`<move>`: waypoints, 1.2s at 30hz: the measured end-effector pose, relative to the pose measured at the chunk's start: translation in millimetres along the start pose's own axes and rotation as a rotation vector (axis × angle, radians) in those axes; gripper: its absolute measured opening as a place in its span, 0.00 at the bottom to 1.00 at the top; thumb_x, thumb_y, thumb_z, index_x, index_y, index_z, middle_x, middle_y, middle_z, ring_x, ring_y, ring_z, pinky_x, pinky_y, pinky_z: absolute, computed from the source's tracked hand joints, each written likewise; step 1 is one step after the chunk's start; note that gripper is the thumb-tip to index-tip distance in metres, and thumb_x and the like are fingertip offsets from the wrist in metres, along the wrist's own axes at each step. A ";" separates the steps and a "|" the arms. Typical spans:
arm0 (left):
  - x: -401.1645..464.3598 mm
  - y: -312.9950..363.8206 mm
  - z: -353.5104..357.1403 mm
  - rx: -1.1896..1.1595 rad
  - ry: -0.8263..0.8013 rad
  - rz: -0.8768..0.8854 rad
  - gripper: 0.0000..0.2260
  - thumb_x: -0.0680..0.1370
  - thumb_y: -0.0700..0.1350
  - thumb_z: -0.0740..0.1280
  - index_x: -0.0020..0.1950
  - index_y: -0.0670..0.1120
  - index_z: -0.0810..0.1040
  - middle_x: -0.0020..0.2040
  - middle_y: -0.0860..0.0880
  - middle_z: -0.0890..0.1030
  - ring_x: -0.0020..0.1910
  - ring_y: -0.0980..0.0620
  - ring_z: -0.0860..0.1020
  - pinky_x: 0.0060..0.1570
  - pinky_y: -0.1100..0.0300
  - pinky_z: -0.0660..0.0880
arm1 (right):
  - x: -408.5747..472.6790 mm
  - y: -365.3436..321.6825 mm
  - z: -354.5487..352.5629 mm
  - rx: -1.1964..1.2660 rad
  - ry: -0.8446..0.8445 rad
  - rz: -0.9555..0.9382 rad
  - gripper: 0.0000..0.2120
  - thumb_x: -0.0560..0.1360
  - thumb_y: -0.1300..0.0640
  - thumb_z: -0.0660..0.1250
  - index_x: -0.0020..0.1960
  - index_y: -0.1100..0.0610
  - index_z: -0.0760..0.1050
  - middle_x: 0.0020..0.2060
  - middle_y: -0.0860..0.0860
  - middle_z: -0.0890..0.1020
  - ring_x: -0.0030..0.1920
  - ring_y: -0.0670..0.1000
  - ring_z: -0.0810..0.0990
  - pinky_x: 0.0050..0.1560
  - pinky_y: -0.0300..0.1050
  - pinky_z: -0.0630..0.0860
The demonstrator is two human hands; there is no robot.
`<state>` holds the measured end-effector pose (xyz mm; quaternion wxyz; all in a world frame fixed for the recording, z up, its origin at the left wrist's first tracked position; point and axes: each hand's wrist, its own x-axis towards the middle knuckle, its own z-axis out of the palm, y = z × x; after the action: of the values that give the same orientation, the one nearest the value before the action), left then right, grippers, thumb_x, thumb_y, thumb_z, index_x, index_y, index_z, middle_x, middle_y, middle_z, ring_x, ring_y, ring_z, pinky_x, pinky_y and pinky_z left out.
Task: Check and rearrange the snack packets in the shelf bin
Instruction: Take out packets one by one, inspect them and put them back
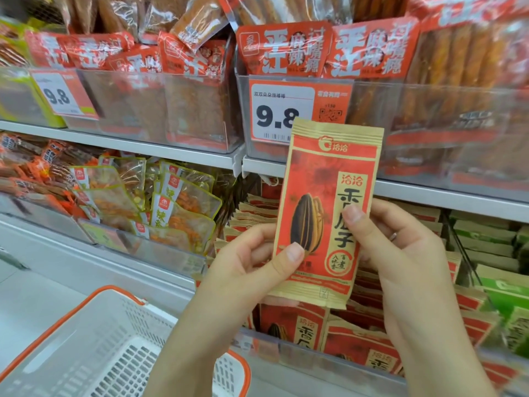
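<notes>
I hold a red and tan sunflower seed packet (329, 196) upright in front of the shelves, its printed front facing me. My left hand (252, 262) pinches its lower left edge, thumb on the front. My right hand (400, 253) grips its right edge, thumb on the front near the characters; a ring shows on one finger. Below and behind the packet is the clear shelf bin (300, 356), filled with several more of the same seed packets (297, 325), some upright, some stacked.
A white basket with an orange rim (94, 339) sits at the lower left. Green packets (492, 253) fill the bin to the right. Clear-wrapped spicy snacks (177, 202) lie in the bin to the left. The upper shelf carries red snack bags (286, 50) and 9.8 price tags (280, 110).
</notes>
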<state>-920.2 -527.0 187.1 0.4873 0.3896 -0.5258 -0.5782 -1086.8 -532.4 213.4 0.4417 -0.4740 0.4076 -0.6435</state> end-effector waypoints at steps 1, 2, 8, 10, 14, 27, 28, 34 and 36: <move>0.4 -1.1 -1.2 0.010 0.012 0.012 0.16 0.72 0.49 0.69 0.58 0.48 0.81 0.50 0.46 0.86 0.49 0.49 0.85 0.36 0.60 0.81 | 0.1 1.3 -0.4 -0.002 0.001 -0.016 0.10 0.65 0.51 0.69 0.45 0.51 0.83 0.39 0.48 0.86 0.36 0.41 0.82 0.34 0.32 0.75; 0.8 -1.0 -1.3 0.022 0.027 0.029 0.15 0.72 0.49 0.69 0.58 0.49 0.81 0.50 0.46 0.86 0.49 0.49 0.85 0.36 0.61 0.81 | 0.2 0.8 -0.5 0.000 -0.002 -0.028 0.10 0.65 0.51 0.69 0.45 0.51 0.83 0.39 0.47 0.86 0.37 0.41 0.82 0.35 0.31 0.75; 9.4 4.3 10.0 0.036 0.062 0.231 0.17 0.73 0.45 0.71 0.62 0.46 0.80 0.53 0.48 0.86 0.55 0.51 0.84 0.50 0.64 0.78 | 11.0 -38.9 -17.0 -0.212 -0.083 -0.194 0.09 0.65 0.50 0.74 0.45 0.48 0.83 0.40 0.43 0.86 0.41 0.41 0.82 0.43 0.34 0.77; 11.7 5.7 18.1 0.047 0.045 0.269 0.17 0.73 0.44 0.69 0.62 0.46 0.79 0.54 0.49 0.86 0.56 0.53 0.83 0.53 0.64 0.77 | 14.0 -61.6 -31.5 -0.295 -0.118 -0.255 0.08 0.64 0.50 0.75 0.42 0.49 0.83 0.38 0.44 0.85 0.39 0.42 0.82 0.42 0.36 0.78; 18.9 4.7 40.7 0.116 0.037 0.320 0.18 0.74 0.46 0.67 0.64 0.46 0.79 0.55 0.53 0.85 0.58 0.57 0.82 0.55 0.67 0.75 | 20.2 -95.2 -56.8 -0.569 -0.278 -0.272 0.09 0.66 0.51 0.72 0.45 0.53 0.81 0.35 0.47 0.84 0.30 0.43 0.79 0.34 0.37 0.76; 27.3 -13.1 61.8 0.445 0.242 0.212 0.20 0.80 0.55 0.63 0.72 0.62 0.66 0.61 0.67 0.74 0.61 0.67 0.72 0.62 0.63 0.70 | 15.0 -66.1 -117.7 -0.976 0.010 -0.508 0.03 0.73 0.49 0.72 0.41 0.46 0.83 0.34 0.38 0.84 0.38 0.42 0.82 0.41 0.30 0.76; 27.2 -13.3 60.3 0.445 0.254 0.213 0.21 0.80 0.54 0.63 0.73 0.62 0.64 0.60 0.67 0.74 0.61 0.68 0.72 0.60 0.64 0.69 | 2.2 -67.1 -113.5 -0.970 -0.013 -0.638 0.03 0.73 0.52 0.71 0.46 0.47 0.83 0.38 0.37 0.83 0.41 0.41 0.82 0.44 0.29 0.76; 23.5 -12.9 47.0 0.404 0.358 0.224 0.23 0.81 0.51 0.63 0.75 0.60 0.62 0.57 0.66 0.77 0.54 0.73 0.74 0.50 0.74 0.68 | 31.2 -17.3 -115.2 -1.084 -0.099 -0.770 0.08 0.71 0.60 0.72 0.50 0.59 0.83 0.44 0.47 0.84 0.47 0.36 0.77 0.52 0.22 0.70; 23.5 -12.5 43.6 0.392 0.378 0.229 0.21 0.82 0.49 0.62 0.74 0.60 0.63 0.57 0.64 0.79 0.54 0.72 0.75 0.48 0.76 0.68 | 37.0 -8.2 -116.2 -1.160 -0.144 -0.730 0.09 0.69 0.62 0.72 0.49 0.60 0.84 0.42 0.50 0.85 0.45 0.34 0.75 0.50 0.19 0.67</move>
<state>-969.3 -540.3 182.4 0.5541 0.5153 -0.5678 -0.3240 -1207.0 -553.2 205.0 -0.1021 -0.7823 0.4699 -0.3959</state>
